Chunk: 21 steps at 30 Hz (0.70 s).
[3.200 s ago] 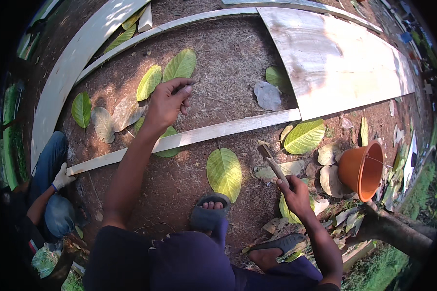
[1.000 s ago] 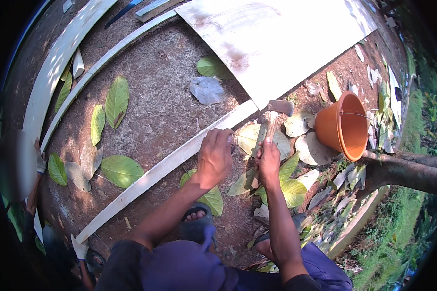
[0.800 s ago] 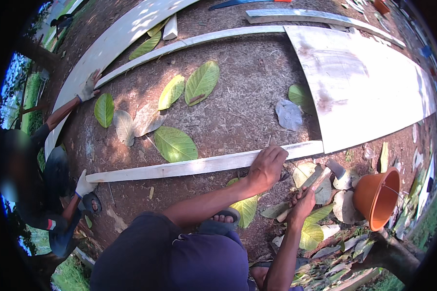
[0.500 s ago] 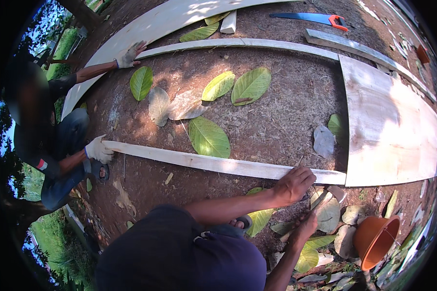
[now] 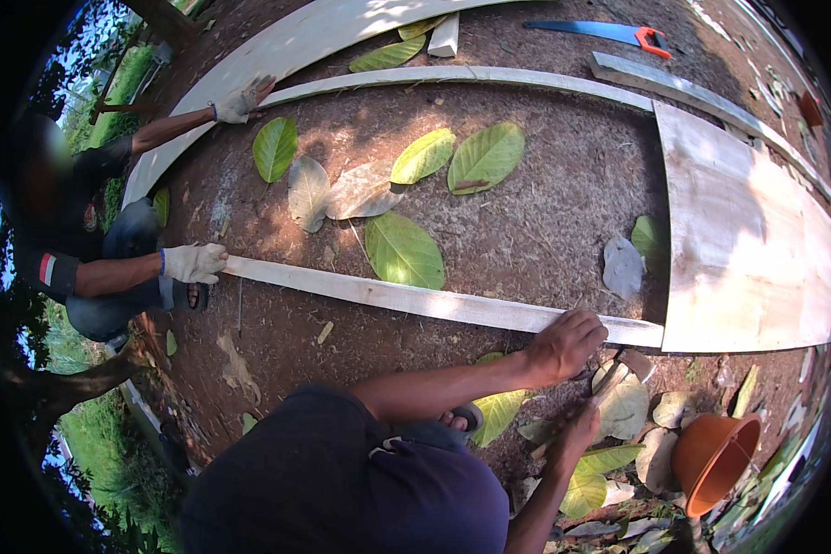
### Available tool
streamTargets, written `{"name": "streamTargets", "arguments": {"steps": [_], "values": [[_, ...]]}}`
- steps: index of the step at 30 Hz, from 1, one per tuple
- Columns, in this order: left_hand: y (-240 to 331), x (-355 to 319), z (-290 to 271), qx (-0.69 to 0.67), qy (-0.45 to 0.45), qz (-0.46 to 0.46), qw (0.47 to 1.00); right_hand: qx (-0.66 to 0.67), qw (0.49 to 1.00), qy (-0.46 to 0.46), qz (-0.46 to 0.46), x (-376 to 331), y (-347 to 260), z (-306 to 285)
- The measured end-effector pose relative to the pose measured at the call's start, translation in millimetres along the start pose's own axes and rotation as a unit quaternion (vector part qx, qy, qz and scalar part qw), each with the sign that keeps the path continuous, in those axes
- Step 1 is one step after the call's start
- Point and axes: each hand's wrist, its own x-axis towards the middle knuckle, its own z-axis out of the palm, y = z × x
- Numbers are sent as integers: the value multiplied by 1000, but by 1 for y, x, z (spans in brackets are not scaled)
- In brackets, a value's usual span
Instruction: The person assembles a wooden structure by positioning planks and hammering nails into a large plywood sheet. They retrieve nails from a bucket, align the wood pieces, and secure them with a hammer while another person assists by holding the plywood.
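A long pale wooden slat (image 5: 406, 300) lies across the bare earth. My left hand (image 5: 563, 346) presses on it near its right end, fingers curled over its edge. Just below, my right hand (image 5: 577, 432) grips the wooden handle of a hammer (image 5: 623, 369), whose head sits close to the slat's end. At the slat's far left end a co-worker's gloved hand (image 5: 194, 263) holds it down. The co-worker's other gloved hand (image 5: 240, 97) rests on a wide curved board (image 5: 286, 51).
A large plywood sheet (image 5: 748, 240) lies at the right, touching the slat's end. A second slat (image 5: 462, 76), a small wood block (image 5: 445, 37) and a blue handsaw (image 5: 619, 32) lie at the back. An orange pot (image 5: 711, 452) stands lower right. Big green leaves (image 5: 402, 249) litter the soil.
The view has swung left along the slat, bringing the crouching co-worker further into the picture. My left hand stays on the slat's right end; my right hand keeps the hammer beside it.
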Motion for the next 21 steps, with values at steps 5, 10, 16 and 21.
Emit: {"name": "streamTargets", "arguments": {"steps": [5, 10, 16, 21], "values": [[-3, -3, 2, -11, -1, 1, 1000, -30, 999, -17, -12, 0, 0, -3], [-2, -1, 2, -26, -17, -10, 999, -28, 999, -23, -21, 1, -2, -2], [-1, -1, 3, -18, -11, -8, 1000, -41, 999, -19, -22, 2, -3, -3], [0, -3, 0, -8, -10, -5, 1000, -37, 999, -13, -19, -2, -4, 1]]}}
